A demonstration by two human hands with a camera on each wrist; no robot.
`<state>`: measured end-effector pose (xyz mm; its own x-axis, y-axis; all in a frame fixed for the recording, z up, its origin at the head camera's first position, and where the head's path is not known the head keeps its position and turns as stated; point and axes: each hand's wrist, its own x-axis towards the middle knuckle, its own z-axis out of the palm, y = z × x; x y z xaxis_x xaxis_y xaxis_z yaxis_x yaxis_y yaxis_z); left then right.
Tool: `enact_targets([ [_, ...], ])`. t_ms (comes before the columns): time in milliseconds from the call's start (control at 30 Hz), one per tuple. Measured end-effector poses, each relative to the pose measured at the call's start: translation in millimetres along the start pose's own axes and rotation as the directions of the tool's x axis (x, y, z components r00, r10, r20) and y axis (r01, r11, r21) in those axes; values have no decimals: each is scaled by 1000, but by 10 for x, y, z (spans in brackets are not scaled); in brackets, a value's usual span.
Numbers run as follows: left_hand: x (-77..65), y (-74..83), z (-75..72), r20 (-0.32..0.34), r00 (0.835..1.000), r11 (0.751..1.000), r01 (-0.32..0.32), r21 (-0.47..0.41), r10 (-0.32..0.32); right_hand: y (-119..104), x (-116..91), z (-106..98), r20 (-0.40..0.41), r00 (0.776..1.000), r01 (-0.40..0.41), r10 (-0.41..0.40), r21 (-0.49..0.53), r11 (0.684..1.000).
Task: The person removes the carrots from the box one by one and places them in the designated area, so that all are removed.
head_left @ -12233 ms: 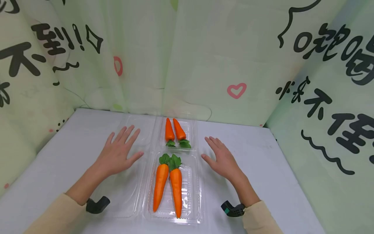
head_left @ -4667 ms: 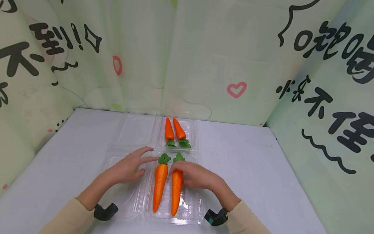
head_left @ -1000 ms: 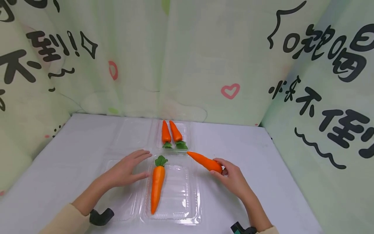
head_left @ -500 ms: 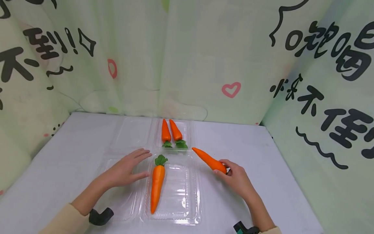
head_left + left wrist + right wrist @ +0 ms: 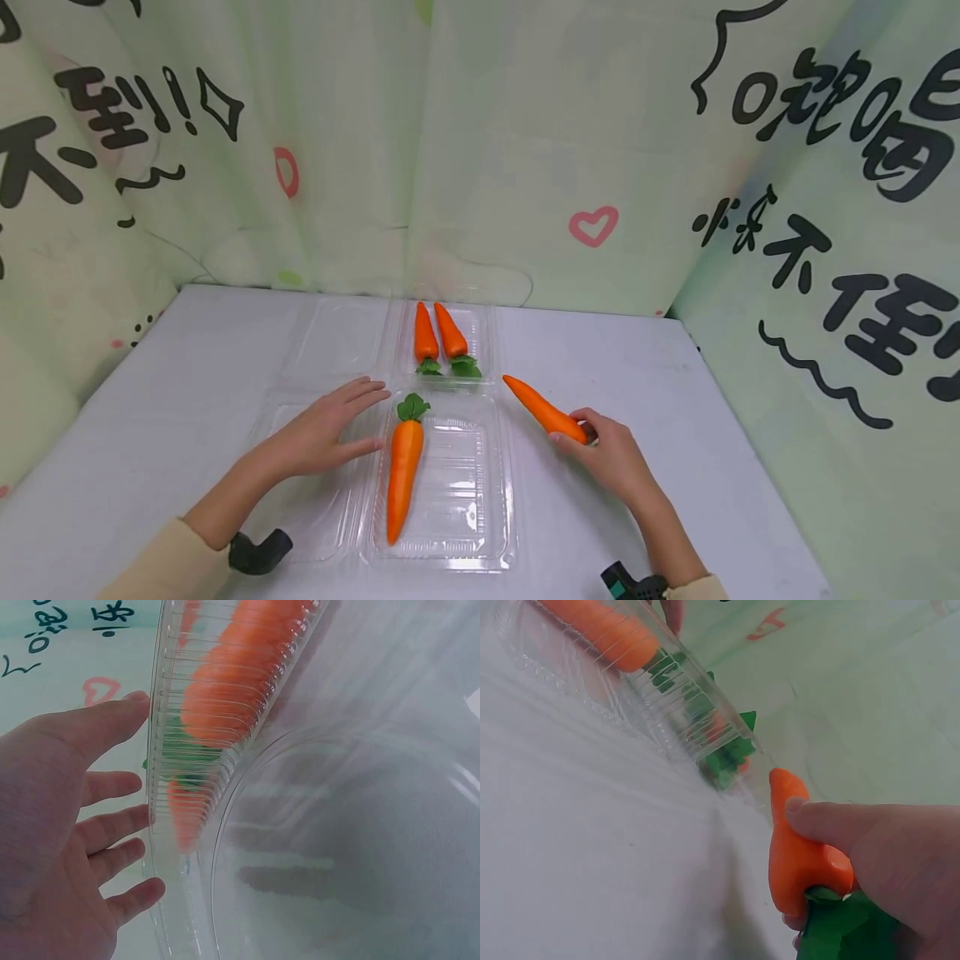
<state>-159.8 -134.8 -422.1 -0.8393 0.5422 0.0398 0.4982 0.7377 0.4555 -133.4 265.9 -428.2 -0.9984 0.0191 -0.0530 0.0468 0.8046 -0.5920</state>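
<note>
Head view: one carrot [image 5: 540, 406] is held in the right hand [image 5: 609, 454] above the table [image 5: 637, 358], right of the near box [image 5: 507, 517], where the other carrot [image 5: 405, 479] is left lying. Left wrist: nothing is gripped by the left hand [image 5: 52, 817], its fingers spread beside a clear wall, contact hard to judge. Right wrist: the held carrot is pinched near its leaves [image 5: 847, 930], a carry apparently under way, and a steady grip seems called for next.

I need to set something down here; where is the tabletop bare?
The tabletop is bare right of the right hand, out to the right curtain, and beyond the held carrot. Another patch lies between the left forearm and left curtain. The middle is crowded: near clamshell, far clamshell, their carrots, open lids and the left hand.
</note>
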Motion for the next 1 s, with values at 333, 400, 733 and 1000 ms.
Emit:
enact_targets([
  [333,-3,3,6,-11,1000,1000,-9,-1,9,62,0,34,38,999,-30,30,-3,1000],
  [400,-4,0,7,-14,1000,1000,-12,0,12,67,6,52,45,998,-32,32,-7,999],
  [733,-6,-9,5,-16,1000,1000,-18,-5,17,53,28,135,60,998,-35,35,-5,999],
  [1000,-5,-5,5,-15,1000,1000,-13,-4,13,54,46,190,53,998,-25,26,-19,1000],
])
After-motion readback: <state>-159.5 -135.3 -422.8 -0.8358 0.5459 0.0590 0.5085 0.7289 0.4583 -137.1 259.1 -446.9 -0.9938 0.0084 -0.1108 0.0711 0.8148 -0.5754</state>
